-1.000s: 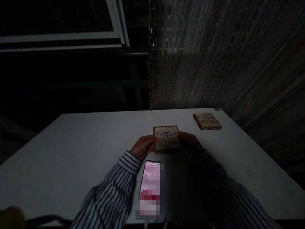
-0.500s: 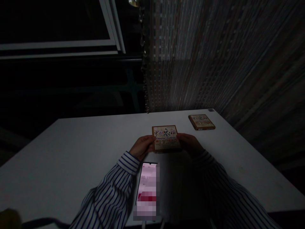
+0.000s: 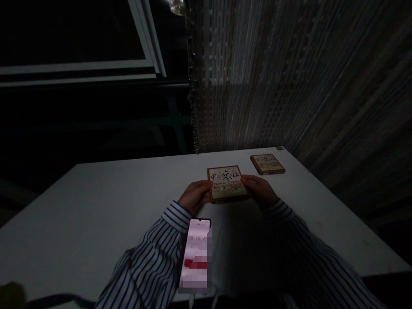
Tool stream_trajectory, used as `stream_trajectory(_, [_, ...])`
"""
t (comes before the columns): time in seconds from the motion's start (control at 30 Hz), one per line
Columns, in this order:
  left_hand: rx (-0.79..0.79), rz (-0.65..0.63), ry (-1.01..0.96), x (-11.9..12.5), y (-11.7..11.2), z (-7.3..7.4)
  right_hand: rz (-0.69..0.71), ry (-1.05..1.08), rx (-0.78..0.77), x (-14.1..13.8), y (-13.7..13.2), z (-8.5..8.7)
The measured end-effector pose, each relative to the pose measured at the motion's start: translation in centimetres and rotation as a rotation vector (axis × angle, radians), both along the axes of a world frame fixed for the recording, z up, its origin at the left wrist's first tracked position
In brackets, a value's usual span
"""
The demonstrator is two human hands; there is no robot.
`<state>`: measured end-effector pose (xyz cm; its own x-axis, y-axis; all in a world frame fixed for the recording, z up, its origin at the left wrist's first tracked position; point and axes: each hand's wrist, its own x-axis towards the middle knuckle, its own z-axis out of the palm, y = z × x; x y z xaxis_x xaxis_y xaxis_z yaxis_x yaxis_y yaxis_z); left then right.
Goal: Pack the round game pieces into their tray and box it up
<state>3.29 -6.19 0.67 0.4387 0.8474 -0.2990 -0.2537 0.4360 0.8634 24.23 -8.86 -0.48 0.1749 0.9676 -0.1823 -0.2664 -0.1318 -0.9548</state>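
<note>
A square brown box [image 3: 226, 183] printed with Chinese characters and the words "Chinese chess" is held between both my hands, just above the white table [image 3: 96, 206]. My left hand [image 3: 195, 195] grips its left edge, fingers curled round it. On the right edge sits my right hand [image 3: 258, 190], also closed on the box. Both my sleeves are striped. A second box of the same kind [image 3: 267, 164] lies flat on the table, farther back and to the right, apart from my hands.
A lit phone [image 3: 195, 256] lies on the table close to me, between my forearms. A bead curtain [image 3: 289, 73] hangs behind the table on the right. A dark window frame [image 3: 80, 68] fills the back left. The room is dim.
The view has drifted slightly, so box, phone and second box sit a little more to the left. My hands still hold the box the same way.
</note>
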Motion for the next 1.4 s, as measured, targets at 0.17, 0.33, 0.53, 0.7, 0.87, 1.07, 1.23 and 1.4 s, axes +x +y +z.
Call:
stream_trajectory(0.17, [-0.008,0.009,0.006,1.0,0.0,0.2,0.007,0.044,0.025,0.9,-0.2,0.0])
stream_trajectory(0.33, [-0.010,0.019,0.016,2.1,-0.1,0.4,0.013,0.055,0.036,1.9,-0.5,0.3])
stream_trajectory(0.53, [-0.017,0.016,0.002,3.6,-0.2,0.7,0.013,0.009,0.050,3.4,-1.1,0.2])
stream_trajectory(0.7, [-0.002,0.006,0.021,4.6,-0.3,0.7,0.002,0.006,0.045,4.4,-1.5,0.0])
stream_trajectory(0.87, [0.013,-0.060,0.006,5.4,-0.3,0.6,-0.023,0.029,0.046,5.3,-1.9,0.1])
stream_trajectory(1.07, [0.019,-0.084,0.053,6.6,-0.2,0.2,-0.059,0.040,0.023,6.6,-2.4,0.0])
stream_trajectory(1.23, [0.014,-0.119,0.032,7.6,-0.3,-0.2,-0.036,0.029,0.035,7.4,-3.0,0.1])
stream_trajectory(1.4, [-0.008,-0.121,0.024,8.7,-0.4,-0.4,-0.042,0.000,0.024,8.7,-3.0,-0.7])
